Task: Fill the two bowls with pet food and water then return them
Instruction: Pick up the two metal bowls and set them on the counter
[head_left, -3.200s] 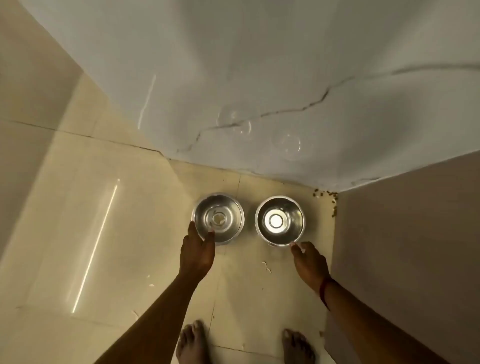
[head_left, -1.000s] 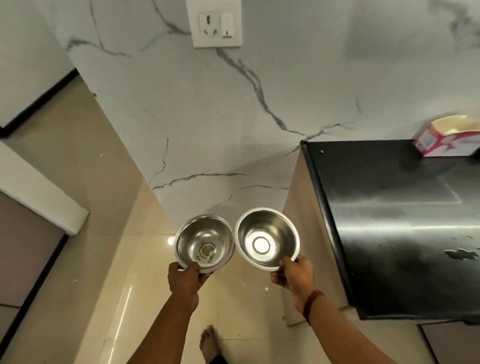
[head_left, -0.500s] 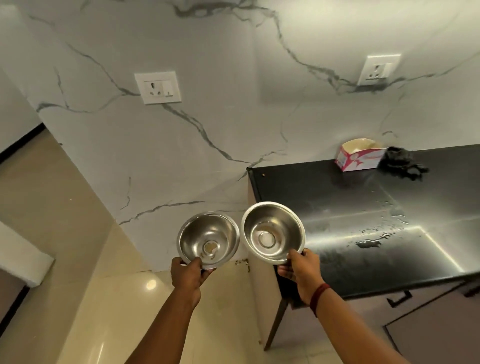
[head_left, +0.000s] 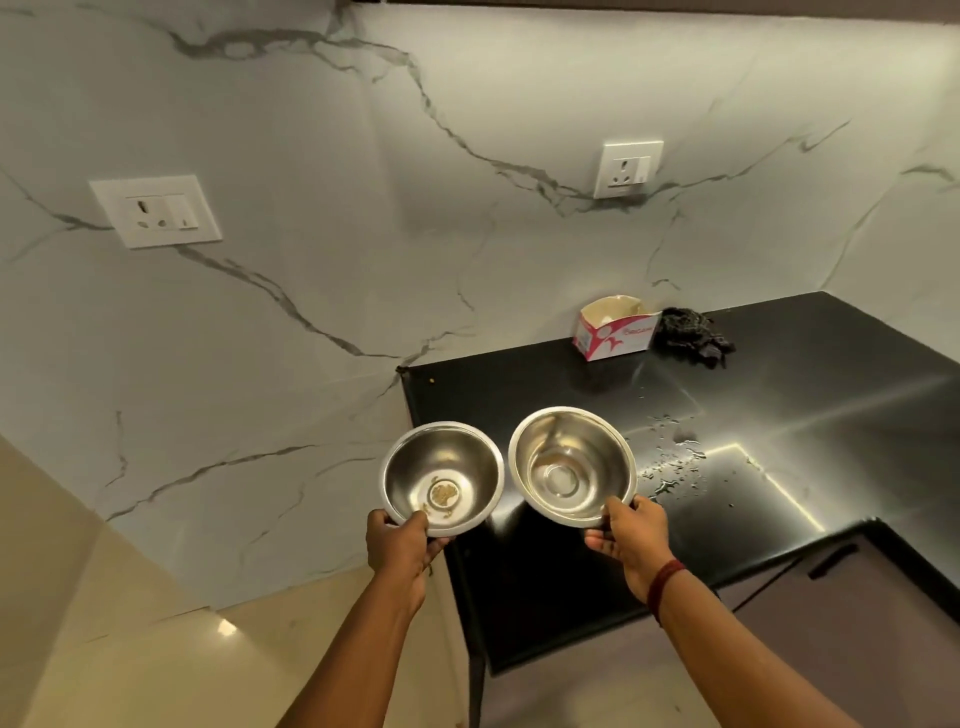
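A white wall (head_left: 467, 234) with grey veins filled most of the view. Below it to the right lay a black worktop (head_left: 831, 415), glossy, with a cupboard front (head_left: 857, 623) under its near edge. A beige floor (head_left: 130, 649) showed at the lower left.

Two steel bowls were held up side by side over the worktop's left end, almost touching, both tilted so that their insides faced the camera. The left bowl (head_left: 441, 475) overhung the worktop's left edge and the right bowl (head_left: 571, 462) sat fully above it. The left hand (head_left: 400, 545) was clamped on the near rim of the left bowl, thumb inside. The right hand (head_left: 631, 535) gripped the near rim of the right bowl the same way, with a red band (head_left: 665, 582) on its wrist.

At the back of the worktop stood an open pink and white box (head_left: 615, 330), and a dark cloth (head_left: 691, 335) lay just beside it. Two white sockets were set in the wall, one at the left (head_left: 156, 210) and one above the box (head_left: 627, 169). Water drops (head_left: 675, 457) were scattered on the worktop right of the bowls. A few brown crumbs (head_left: 442, 491) lay in the bottom of the left bowl
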